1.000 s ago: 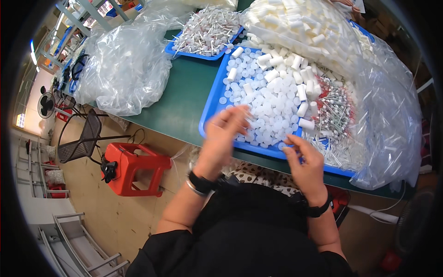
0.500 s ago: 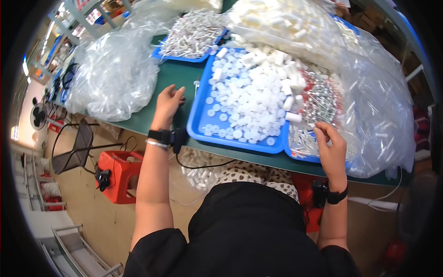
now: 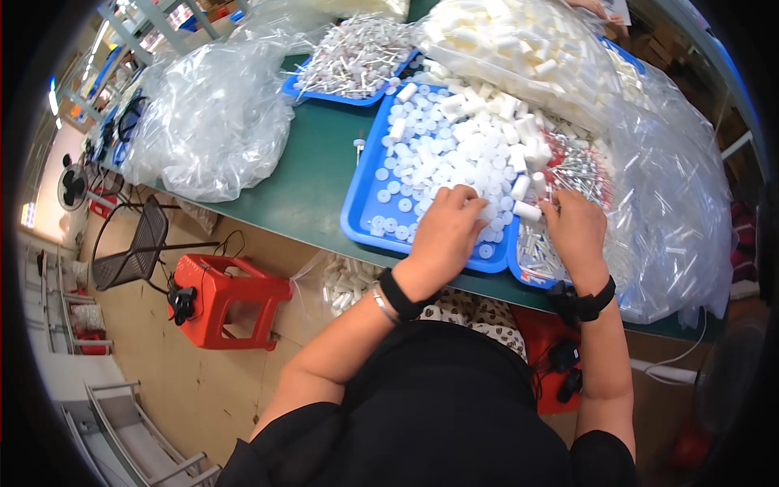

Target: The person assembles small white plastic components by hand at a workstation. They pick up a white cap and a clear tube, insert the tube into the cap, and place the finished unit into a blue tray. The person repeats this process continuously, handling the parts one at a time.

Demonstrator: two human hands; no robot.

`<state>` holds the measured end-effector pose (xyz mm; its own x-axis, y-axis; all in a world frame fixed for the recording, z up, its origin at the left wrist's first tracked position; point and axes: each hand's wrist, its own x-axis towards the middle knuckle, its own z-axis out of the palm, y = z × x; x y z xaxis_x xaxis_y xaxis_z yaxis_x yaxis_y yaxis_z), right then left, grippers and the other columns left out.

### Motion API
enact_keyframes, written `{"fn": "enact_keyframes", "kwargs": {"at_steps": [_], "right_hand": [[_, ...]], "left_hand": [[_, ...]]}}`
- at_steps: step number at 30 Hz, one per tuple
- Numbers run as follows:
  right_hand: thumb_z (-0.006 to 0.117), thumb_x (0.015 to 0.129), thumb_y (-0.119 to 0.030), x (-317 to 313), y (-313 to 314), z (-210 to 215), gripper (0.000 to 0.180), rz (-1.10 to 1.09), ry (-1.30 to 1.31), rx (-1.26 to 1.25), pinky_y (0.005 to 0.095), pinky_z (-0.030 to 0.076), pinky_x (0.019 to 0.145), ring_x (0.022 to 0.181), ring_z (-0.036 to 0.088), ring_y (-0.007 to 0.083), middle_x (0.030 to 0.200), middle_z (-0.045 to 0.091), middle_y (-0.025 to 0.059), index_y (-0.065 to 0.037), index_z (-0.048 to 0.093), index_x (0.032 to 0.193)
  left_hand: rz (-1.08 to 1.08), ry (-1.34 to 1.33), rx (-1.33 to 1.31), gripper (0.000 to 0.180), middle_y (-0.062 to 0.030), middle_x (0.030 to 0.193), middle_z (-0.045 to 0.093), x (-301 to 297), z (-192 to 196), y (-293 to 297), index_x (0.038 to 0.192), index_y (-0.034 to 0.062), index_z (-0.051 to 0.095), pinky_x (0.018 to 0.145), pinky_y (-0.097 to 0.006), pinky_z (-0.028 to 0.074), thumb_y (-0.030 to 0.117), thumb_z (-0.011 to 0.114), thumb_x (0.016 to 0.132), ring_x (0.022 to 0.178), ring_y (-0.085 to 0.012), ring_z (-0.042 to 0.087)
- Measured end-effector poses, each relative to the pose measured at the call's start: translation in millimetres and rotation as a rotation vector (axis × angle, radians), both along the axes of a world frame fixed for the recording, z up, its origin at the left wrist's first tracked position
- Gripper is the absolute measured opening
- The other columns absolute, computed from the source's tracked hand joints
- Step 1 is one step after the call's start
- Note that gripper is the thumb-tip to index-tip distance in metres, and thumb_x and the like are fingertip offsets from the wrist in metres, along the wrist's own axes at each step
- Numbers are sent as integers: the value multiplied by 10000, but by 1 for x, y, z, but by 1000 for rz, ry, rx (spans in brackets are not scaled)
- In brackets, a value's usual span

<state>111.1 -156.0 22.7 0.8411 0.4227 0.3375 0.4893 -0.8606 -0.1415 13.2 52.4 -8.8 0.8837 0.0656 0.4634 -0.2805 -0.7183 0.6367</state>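
Picking among loose small parts appeared to be the step in hand. Left hand point(image 3: 446, 231), just right of the frame's centre, lay over the lower part of a pile of translucent whitish plastic discs point(image 3: 442, 166), heaped in a large blue plastic tray point(image 3: 365, 193). Right hand point(image 3: 578, 231), farther right, stood at the lower edge of a heap of thin silvery metal pins with red bits among them point(image 3: 580, 174). A short white cylinder point(image 3: 527, 211) lay just beside its fingertips; contact could not be told.

Next move, as judged: called for fine fingertip work, parting one disc from its crowded neighbours and one pin from the tangle, without dragging others along.

Pose: left forearm slanted up and rightward from the lower edge, wrist bent, back of hand uppermost, fingers curled down and close together. Right forearm rose almost straight, hand tipped leftward, thumb and forefinger drawn to a narrow gap. Could not tell whether either of the hands held a part; the fingers hid it.

Both trays in use, the large one and a second blue plastic tray point(image 3: 519, 273) at lower right, sat on the green worktop point(image 3: 316, 174).
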Motion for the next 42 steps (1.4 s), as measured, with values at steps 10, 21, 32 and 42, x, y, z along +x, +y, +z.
{"fn": "enact_keyframes", "kwargs": {"at_steps": [10, 21, 32, 42], "right_hand": [[750, 864, -150, 9, -25, -1, 162, -107, 482, 696, 282, 313, 535, 585, 380, 75, 638, 493, -21, -6, 703, 921], [730, 833, -51, -9, -28, 14, 88, 93, 59, 563, 352, 492, 844, 972, 612, 251, 1049, 639, 106, -15, 688, 903], [728, 835, -46, -32, -31, 33, 80, 206, -54, 437, 390, 453, 757, 813, 607, 271, 865, 672, 78, -49, 693, 907], [754, 800, -59, -53, -25, 25, 125, 374, -130, 229, 382, 426, 684, 747, 562, 247, 780, 623, 44, -63, 685, 904]], "left_hand": [[4, -41, -105, 211, -94, 979, 633, 2, 5, 4, 1025, 46, 649, 762, -360, 486, 65, 739, 835, 859, -271, 591], [-318, 600, -1676, 351, -76, 1095, 673, -6, 7, -13, 1302, -20, 584, 822, -251, 516, 174, 614, 1012, 896, -98, 616], [-369, 667, -1830, 427, -111, 1175, 654, 2, 7, -20, 1364, -31, 504, 857, -255, 542, 177, 617, 1008, 937, -111, 636], [-417, 683, -1899, 389, -99, 1146, 661, -1, -4, -26, 1335, -31, 532, 846, -255, 543, 159, 617, 1007, 924, -105, 636]]}}
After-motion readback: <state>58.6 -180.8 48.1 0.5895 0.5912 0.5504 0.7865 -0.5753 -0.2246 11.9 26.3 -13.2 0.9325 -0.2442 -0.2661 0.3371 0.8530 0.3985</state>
